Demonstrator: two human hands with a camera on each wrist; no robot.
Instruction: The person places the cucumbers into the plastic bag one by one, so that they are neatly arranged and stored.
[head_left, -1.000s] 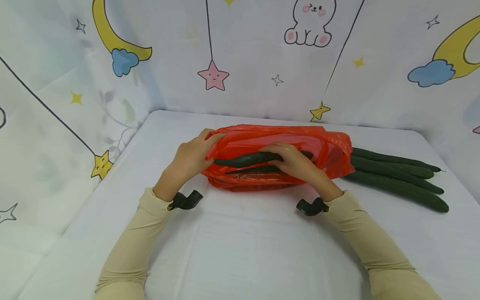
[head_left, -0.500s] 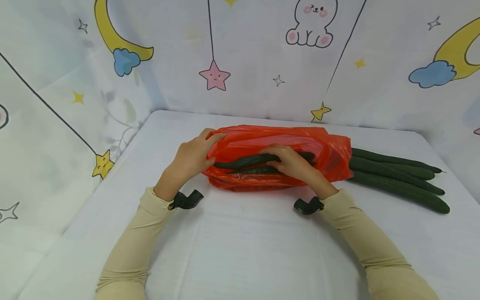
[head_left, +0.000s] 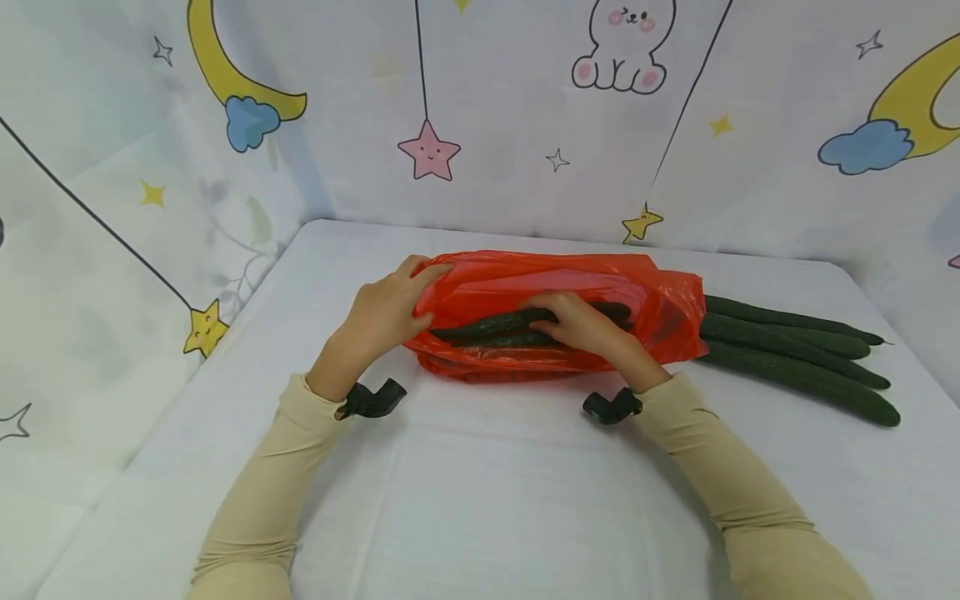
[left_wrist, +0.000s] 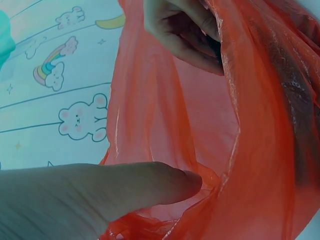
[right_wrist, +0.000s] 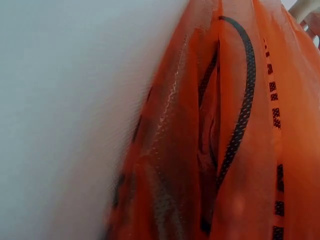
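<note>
A red plastic bag (head_left: 487, 287) lies on its side near the middle of the table, its mouth facing me. At its left end my left hand (head_left: 384, 310) holds the bag's edge, thumb and index finger spread apart. In the left wrist view the thumb (left_wrist: 145, 187) lies straight against the plastic. My right hand (head_left: 579, 322) reaches into the bag with fingers curled over a dark green cucumber (head_left: 483, 325). Another cucumber (head_left: 517, 341) lies just below it inside. In the left wrist view the fingers (left_wrist: 187, 47) of the right hand appear past the rim.
Several long cucumbers (head_left: 798, 375) lie together on the white table (head_left: 510, 500) to the right of the bag. A printed cloth (head_left: 495, 100) hangs behind the table. Black wrist mounts (head_left: 375, 398) stick out at both sleeves.
My right hand and the gripped cucumber have sunk slightly lower into the bag, closer to the other cucumber. The right forearm shifted a little left. My left hand stays in place.
</note>
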